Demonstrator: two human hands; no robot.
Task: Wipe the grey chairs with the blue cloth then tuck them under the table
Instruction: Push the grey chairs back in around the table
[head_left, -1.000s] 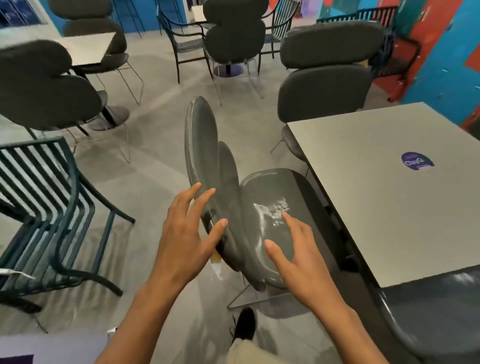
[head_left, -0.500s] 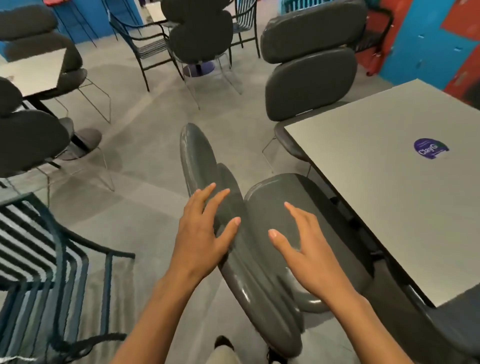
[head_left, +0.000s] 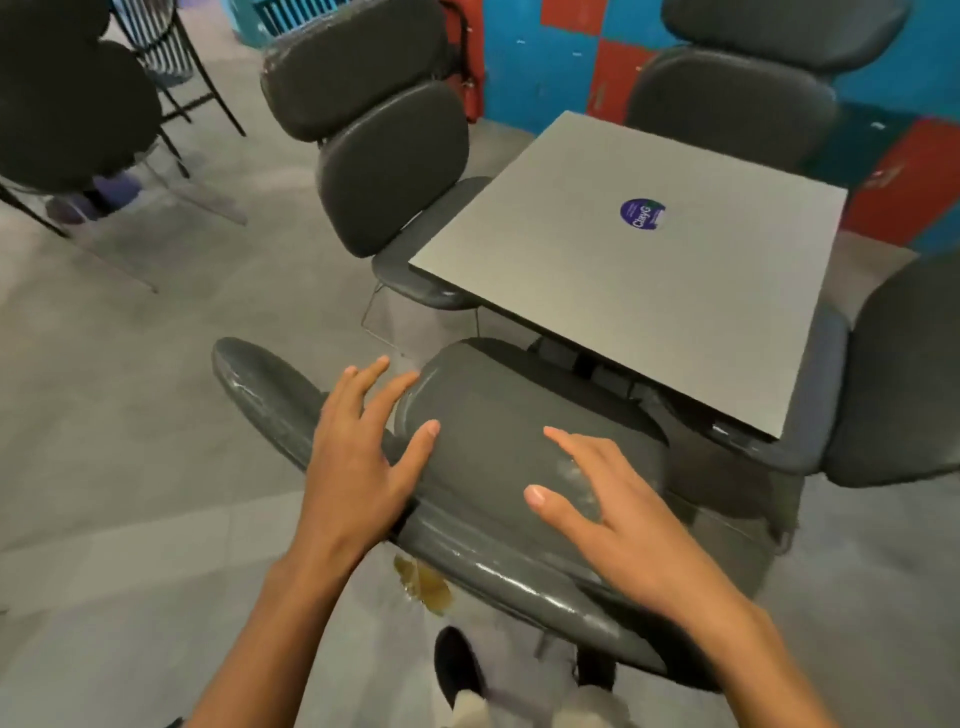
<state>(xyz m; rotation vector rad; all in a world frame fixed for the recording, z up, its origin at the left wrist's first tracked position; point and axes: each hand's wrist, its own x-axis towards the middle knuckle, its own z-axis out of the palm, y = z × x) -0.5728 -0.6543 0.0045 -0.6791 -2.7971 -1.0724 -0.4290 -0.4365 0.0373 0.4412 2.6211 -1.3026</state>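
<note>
A glossy grey chair (head_left: 498, 447) stands right in front of me, its seat partly under the near edge of the square grey table (head_left: 634, 291). My left hand (head_left: 363, 462) rests with spread, straight fingers on the chair's backrest. My right hand (head_left: 608, 499) hovers open over the seat pad, fingers straight; whether it touches is unclear. Neither hand holds anything. No blue cloth is in view. A second grey chair (head_left: 384, 150) sits tucked at the table's left side, and a third (head_left: 904, 374) is at the right side.
Another grey chair (head_left: 748, 98) stands behind the table against the blue and red wall (head_left: 540, 67). Dark chairs (head_left: 67, 104) stand at the far left on the grey floor. A yellowish stain (head_left: 426, 587) marks the floor under the near chair. My shoes (head_left: 457, 670) show below.
The view has swung right and nearer the table. The chair has turned and slid further under the table edge, with both hands staying open on or above it.
</note>
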